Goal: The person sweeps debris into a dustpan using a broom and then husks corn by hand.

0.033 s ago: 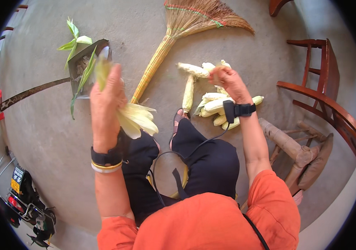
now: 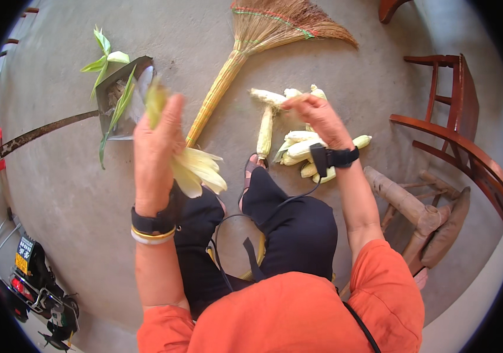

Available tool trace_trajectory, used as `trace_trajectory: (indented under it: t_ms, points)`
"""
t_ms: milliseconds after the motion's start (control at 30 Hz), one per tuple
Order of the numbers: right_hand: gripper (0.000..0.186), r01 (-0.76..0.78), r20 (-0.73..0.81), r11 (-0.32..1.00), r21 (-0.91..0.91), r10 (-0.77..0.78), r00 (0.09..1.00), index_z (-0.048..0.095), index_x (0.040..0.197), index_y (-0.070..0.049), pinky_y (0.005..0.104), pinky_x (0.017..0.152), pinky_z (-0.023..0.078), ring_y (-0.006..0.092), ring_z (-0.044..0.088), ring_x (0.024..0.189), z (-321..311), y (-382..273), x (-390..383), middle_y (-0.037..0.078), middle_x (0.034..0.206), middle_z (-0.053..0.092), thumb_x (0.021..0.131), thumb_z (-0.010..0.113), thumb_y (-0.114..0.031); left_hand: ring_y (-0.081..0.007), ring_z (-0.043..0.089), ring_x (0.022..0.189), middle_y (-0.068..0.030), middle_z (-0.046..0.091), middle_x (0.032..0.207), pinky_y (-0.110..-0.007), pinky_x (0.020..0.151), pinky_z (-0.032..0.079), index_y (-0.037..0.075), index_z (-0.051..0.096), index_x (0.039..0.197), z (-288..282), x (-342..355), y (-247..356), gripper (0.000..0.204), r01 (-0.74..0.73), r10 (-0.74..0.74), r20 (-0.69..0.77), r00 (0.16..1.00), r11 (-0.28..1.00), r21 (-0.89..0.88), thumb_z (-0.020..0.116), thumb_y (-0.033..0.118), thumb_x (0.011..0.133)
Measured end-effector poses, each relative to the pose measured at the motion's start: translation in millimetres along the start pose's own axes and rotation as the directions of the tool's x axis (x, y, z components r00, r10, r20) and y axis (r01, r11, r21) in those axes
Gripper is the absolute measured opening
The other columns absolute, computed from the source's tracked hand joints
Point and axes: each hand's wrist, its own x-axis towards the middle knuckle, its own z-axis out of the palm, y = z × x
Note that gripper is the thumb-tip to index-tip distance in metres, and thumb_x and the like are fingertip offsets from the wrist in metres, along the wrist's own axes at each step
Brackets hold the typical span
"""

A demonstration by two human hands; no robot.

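Head camera view: A person's left hand [image 2: 158, 156] grips pale corn husks [image 2: 197, 172] that fan out toward the right, a blurred yellowish-green end showing above; whether an ear sits inside is hidden. The right hand [image 2: 326, 122], pinched narrow, hovers over peeled corn ears [image 2: 301, 148] on the grey floor [image 2: 86, 206]; whether it holds anything cannot be told. Beyond lie a straw broom [image 2: 228, 82] and a dustpan [image 2: 126, 130].
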Motion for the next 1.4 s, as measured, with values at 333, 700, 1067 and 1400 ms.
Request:
trace_trajectory:
  t_ms: [333, 700, 1067, 1400]
  points:
    - [0.033, -0.008, 0.448, 1.000, -0.019, 0.016, 0.894, 0.060, 0.112, -0.004, 0.0301, 0.088, 0.045, 0.0182, 0.055, 0.103, 122.9, -58.6, 31.0, 0.010, 0.121, 0.055, 0.088, 0.059, -0.027, -0.0016, 0.035, 0.056, 0.0093, 0.044, 0.066, -0.019, 0.049, 0.025, 0.007, 0.061, 0.086, 7.9, -4.5, -25.1, 0.024, 0.090, -0.187, 0.299, 0.936, 0.946, 0.312, 0.059, 0.031, 0.089]
    - [0.048, -0.348, -0.560, 0.697, -0.627, -0.093, 0.823, 0.053, 0.120, -0.007, 0.0378, 0.085, 0.046, 0.0270, 0.055, 0.100, -46.2, 148.5, 121.3, 0.013, 0.111, 0.058, 0.076, 0.065, -0.021, -0.0004, 0.033, 0.054, 0.0069, 0.047, 0.066, -0.018, 0.049, 0.026, 0.006, 0.060, 0.088, 1.2, 0.9, -31.8, 0.024, 0.027, -0.077, 0.172, 0.982, 0.961, 0.277, 0.049, 0.026, 0.095]
    - [0.046, -0.439, -0.491, 0.331, -0.835, -0.089, 0.867, 0.055, 0.109, -0.004, 0.0417, 0.086, 0.045, 0.0338, 0.053, 0.102, -34.1, 175.0, 117.8, 0.018, 0.108, 0.055, 0.070, 0.069, -0.023, -0.0005, 0.033, 0.057, 0.0091, 0.041, 0.067, -0.017, 0.050, 0.025, 0.005, 0.062, 0.100, 2.3, 2.4, -37.5, 0.021, -0.039, -0.003, 0.133, 0.991, 0.948, 0.317, 0.049, 0.020, 0.094]
    - [0.043, -0.348, -0.024, 0.922, 0.168, 0.356, 0.934, 0.049, 0.109, -0.008, 0.0352, 0.077, 0.048, 0.0095, 0.052, 0.089, 12.4, 46.9, 58.6, 0.000, 0.102, 0.052, 0.079, 0.068, -0.032, -0.0044, 0.046, 0.068, 0.0033, 0.056, 0.075, -0.020, 0.061, 0.040, 0.004, 0.061, 0.101, 9.5, 6.8, -23.9, 0.026, -0.177, 0.111, 0.186, 0.976, 0.903, 0.391, 0.066, 0.021, 0.083]
